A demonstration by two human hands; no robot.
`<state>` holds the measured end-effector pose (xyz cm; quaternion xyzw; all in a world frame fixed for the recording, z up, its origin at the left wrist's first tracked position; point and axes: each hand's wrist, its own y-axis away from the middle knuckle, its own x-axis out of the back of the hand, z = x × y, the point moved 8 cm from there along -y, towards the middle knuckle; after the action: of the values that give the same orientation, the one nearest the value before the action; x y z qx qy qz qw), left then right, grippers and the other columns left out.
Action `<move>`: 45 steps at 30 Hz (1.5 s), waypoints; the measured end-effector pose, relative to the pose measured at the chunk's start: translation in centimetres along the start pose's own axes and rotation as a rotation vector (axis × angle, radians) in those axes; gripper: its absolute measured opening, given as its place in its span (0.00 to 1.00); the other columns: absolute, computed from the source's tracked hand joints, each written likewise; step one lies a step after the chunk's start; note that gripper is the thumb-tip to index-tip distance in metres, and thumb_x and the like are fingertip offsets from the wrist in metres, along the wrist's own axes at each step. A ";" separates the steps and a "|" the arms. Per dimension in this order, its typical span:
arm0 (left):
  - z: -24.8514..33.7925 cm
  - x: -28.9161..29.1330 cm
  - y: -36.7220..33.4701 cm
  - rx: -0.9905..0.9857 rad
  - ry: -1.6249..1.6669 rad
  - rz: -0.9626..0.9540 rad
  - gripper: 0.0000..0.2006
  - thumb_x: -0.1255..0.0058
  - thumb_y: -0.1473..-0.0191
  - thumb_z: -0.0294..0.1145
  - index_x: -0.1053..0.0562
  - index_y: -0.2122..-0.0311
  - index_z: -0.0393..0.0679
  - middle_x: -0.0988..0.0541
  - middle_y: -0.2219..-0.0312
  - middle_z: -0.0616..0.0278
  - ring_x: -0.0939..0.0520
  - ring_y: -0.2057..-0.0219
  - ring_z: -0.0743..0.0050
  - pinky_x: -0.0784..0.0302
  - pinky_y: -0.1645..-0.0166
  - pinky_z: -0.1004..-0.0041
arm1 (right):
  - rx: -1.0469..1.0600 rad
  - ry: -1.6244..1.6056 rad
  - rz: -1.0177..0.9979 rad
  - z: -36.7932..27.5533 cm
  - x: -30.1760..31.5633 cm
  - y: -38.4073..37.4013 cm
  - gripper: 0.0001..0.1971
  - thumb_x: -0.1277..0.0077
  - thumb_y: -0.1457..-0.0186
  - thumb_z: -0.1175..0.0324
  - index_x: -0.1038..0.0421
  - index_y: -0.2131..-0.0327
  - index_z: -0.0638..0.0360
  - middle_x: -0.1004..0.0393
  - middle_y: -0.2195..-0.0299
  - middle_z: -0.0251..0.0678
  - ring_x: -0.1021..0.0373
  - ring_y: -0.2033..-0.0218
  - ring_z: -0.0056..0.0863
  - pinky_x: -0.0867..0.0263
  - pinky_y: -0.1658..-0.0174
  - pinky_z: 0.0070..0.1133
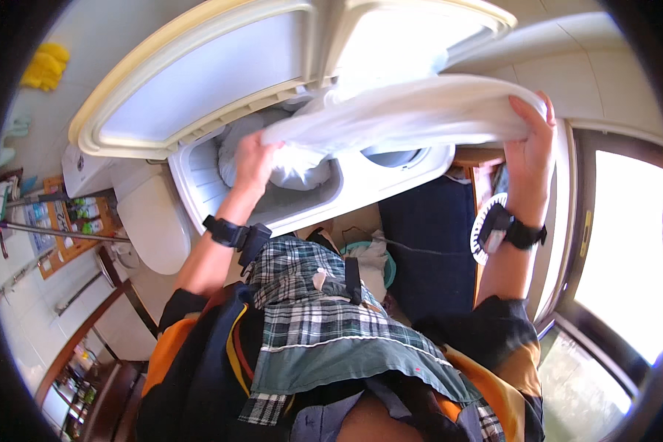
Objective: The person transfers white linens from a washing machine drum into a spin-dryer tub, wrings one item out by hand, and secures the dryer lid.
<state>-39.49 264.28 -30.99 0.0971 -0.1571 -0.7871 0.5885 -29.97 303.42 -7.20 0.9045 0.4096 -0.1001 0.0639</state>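
Observation:
I stand over a white twin-tub washing machine (199, 193) with both lids raised. A white cloth (405, 114) is stretched out above the tubs. My left hand (252, 158) grips its left end, just over the left tub, where more white laundry (302, 168) lies. My right hand (529, 140) holds the cloth's right edge, high above the right tub opening (394, 157). Each wrist wears a black band.
The raised lids (199, 81) lean back against the tiled wall. A white toilet (153, 221) stands left of the machine. A basket with clothes (372, 258) sits on the floor below. A bright window (626, 250) is at right; a yellow cloth (46, 66) hangs upper left.

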 end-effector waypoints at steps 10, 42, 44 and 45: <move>26.2 -15.8 4.9 -0.629 0.004 -0.397 0.15 0.49 0.49 0.36 0.24 0.65 0.32 0.20 0.72 0.57 0.18 0.73 0.71 0.24 0.70 0.75 | -0.297 0.314 -0.047 19.1 10.8 -1.2 0.16 0.39 0.51 0.68 0.29 0.59 0.60 0.24 0.68 0.32 0.28 0.68 0.22 0.32 0.61 0.20; 14.4 -0.3 5.5 -0.703 -0.301 -0.008 0.06 0.48 0.57 0.17 0.33 0.74 0.36 0.31 0.80 0.62 0.29 0.77 0.77 0.34 0.70 0.78 | 0.494 0.968 -0.706 14.4 -14.7 8.5 0.10 0.48 0.59 0.79 0.36 0.72 0.58 0.32 0.81 0.45 0.30 0.76 0.48 0.35 0.73 0.34; 10.4 -1.8 5.6 -0.622 -0.472 -0.249 0.08 0.46 0.58 0.18 0.31 0.71 0.35 0.27 0.76 0.60 0.24 0.74 0.67 0.30 0.68 0.74 | 0.440 1.042 -0.761 15.3 -12.1 9.8 0.08 0.48 0.59 0.78 0.35 0.73 0.58 0.30 0.81 0.43 0.29 0.75 0.46 0.34 0.72 0.33; 6.9 -2.3 5.0 -0.484 -0.504 -0.439 0.11 0.43 0.58 0.21 0.29 0.67 0.36 0.25 0.71 0.59 0.22 0.70 0.61 0.26 0.64 0.71 | 0.441 1.153 -0.831 16.3 -10.8 10.6 0.07 0.48 0.59 0.77 0.35 0.74 0.58 0.29 0.81 0.43 0.28 0.75 0.46 0.33 0.72 0.32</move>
<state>-36.69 266.09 -22.83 -0.2087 -0.0822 -0.9073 0.3556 -31.05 285.40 -20.18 0.5761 0.6568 0.2945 -0.3874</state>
